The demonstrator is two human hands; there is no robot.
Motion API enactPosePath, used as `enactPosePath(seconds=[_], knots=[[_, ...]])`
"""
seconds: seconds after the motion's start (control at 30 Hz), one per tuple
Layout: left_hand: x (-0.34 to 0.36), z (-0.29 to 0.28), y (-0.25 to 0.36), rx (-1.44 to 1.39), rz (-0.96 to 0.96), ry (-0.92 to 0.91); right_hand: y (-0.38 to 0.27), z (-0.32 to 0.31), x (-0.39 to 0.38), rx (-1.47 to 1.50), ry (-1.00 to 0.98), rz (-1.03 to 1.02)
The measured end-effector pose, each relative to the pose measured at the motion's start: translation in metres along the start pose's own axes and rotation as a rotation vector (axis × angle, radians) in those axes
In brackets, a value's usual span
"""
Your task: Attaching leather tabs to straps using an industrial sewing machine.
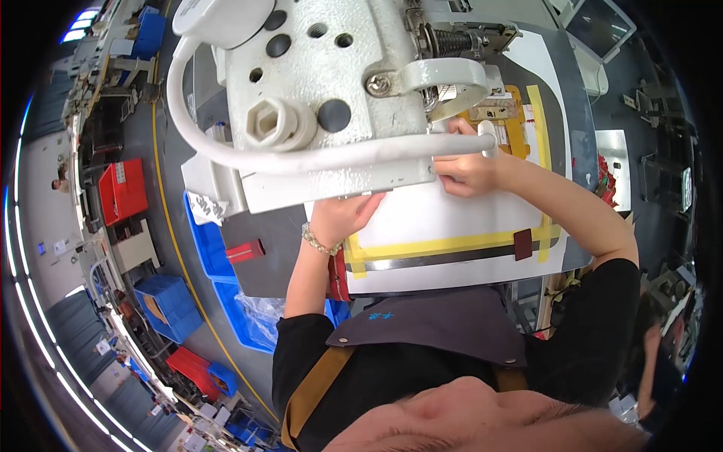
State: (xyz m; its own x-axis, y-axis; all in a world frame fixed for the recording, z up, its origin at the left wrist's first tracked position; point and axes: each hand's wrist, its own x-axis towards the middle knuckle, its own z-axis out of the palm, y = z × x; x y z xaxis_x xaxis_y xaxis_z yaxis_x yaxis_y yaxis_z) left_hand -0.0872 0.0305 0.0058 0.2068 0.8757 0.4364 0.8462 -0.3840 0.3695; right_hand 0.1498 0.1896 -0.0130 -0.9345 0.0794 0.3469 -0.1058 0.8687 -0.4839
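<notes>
A white sewing machine (331, 90) fills the upper middle of the view and covers part of both hands. My left hand (343, 217), with a beaded bracelet at the wrist, reaches under the machine's arm. Its thumb lies along the white work surface (422, 220), and its other fingers are mostly hidden. To the right of the machine's head, my right hand (473, 172) is closed, with its fingers curled toward the needle area behind a white curved tube (361, 154). Whatever it pinches is too covered to make out.
Yellow tape (444, 242) borders the work surface, with a small dark red piece (523, 244) on it. Dark red pieces (245, 251) also lie at the left. Blue bins (226, 290) stand below left. A yellow tray (514, 120) sits beyond my right hand.
</notes>
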Motion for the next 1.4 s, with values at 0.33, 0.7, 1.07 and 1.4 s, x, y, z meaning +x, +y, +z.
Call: enactPosePath(seconds=[0.33, 0.7, 1.07, 1.4], knots=[[0.003, -0.002, 0.004, 0.001, -0.051, -0.072, 0.002, -0.007, 0.008, -0.092, -0.066, 0.031], [-0.008, 0.0, -0.004, -0.006, -0.036, -0.022, 0.01, 0.007, 0.0, -0.064, 0.128, 0.029], [-0.005, -0.003, -0.003, -0.031, -0.017, 0.011, -0.003, -0.008, 0.009, 0.01, 0.061, -0.02], [-0.009, 0.001, -0.006, -0.067, -0.002, 0.004, 0.002, -0.002, 0.015, 0.161, -0.012, -0.101]])
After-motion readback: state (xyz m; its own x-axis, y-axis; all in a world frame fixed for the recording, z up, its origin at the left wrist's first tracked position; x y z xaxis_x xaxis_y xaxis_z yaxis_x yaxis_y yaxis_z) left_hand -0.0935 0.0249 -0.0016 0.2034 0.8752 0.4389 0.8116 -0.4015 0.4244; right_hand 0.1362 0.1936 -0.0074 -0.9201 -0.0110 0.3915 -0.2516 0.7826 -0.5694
